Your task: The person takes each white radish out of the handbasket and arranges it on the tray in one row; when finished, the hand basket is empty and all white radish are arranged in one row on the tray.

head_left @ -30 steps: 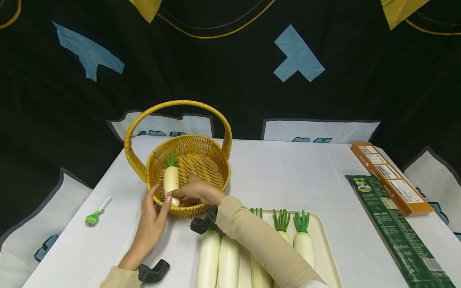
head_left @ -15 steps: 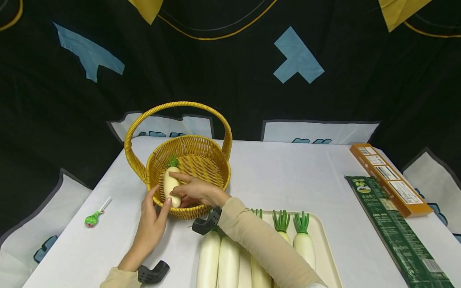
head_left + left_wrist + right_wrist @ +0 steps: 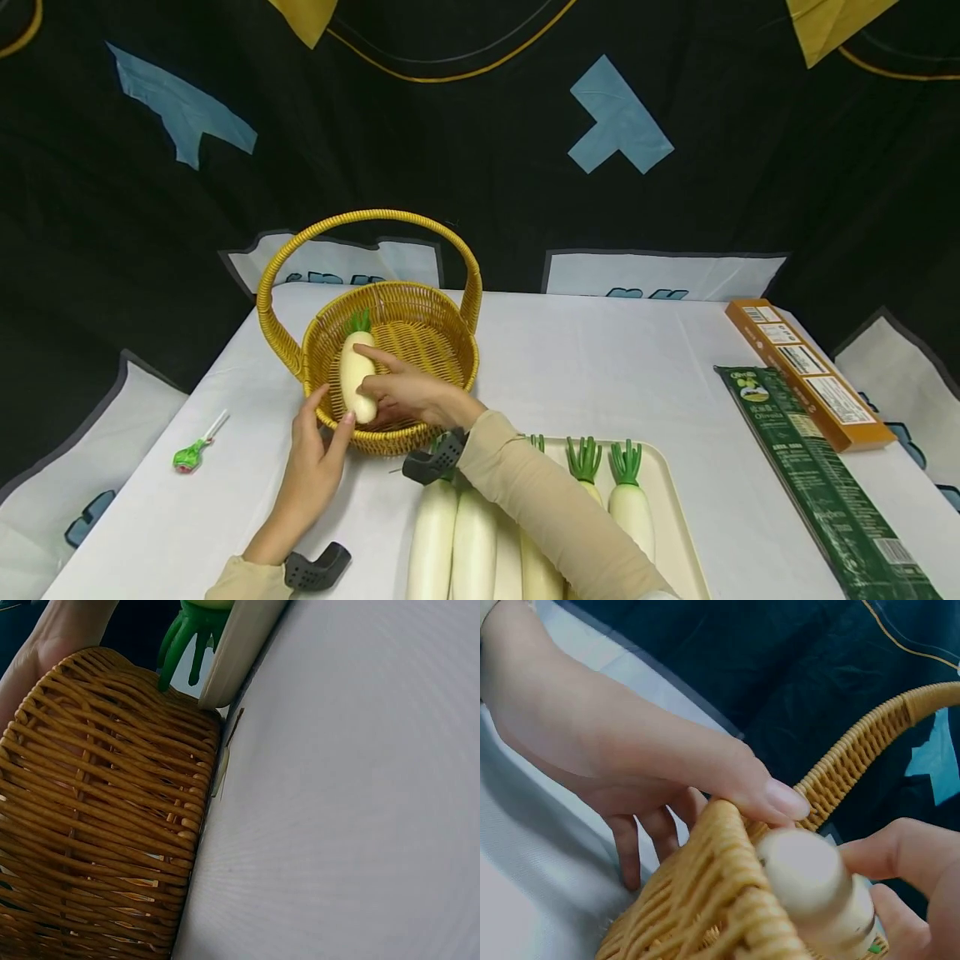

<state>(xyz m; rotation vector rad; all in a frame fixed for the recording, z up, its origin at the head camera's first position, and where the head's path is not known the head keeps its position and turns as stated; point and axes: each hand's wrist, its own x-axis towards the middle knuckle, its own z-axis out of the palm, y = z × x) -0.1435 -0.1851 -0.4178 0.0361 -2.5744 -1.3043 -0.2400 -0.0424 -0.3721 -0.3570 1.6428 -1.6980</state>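
A small white radish [image 3: 357, 377] with green leaf stubs lies at the left inside the yellow wicker basket [image 3: 378, 442]. My right hand [image 3: 420, 396] reaches over the front rim and holds the radish by its side; its thumb is hidden. At the basket's near left, my left hand [image 3: 313, 471] grips the rim, with the thumb [image 3: 787, 799] on top by the radish's end and fingers outside. The basket's woven wall [image 3: 112, 810] fills much of the left wrist view.
A cream tray [image 3: 678, 500] with several long white radishes [image 3: 474, 542] stands at the front, partly under my right forearm. A lollipop [image 3: 191, 456] lies left. A green package [image 3: 825, 483] and an orange box [image 3: 806, 371] lie right.
My right index finger has lifted onto the radish's upper side. The radish has shifted slightly away from me, deeper into the basket. My left hand stays at the rim.
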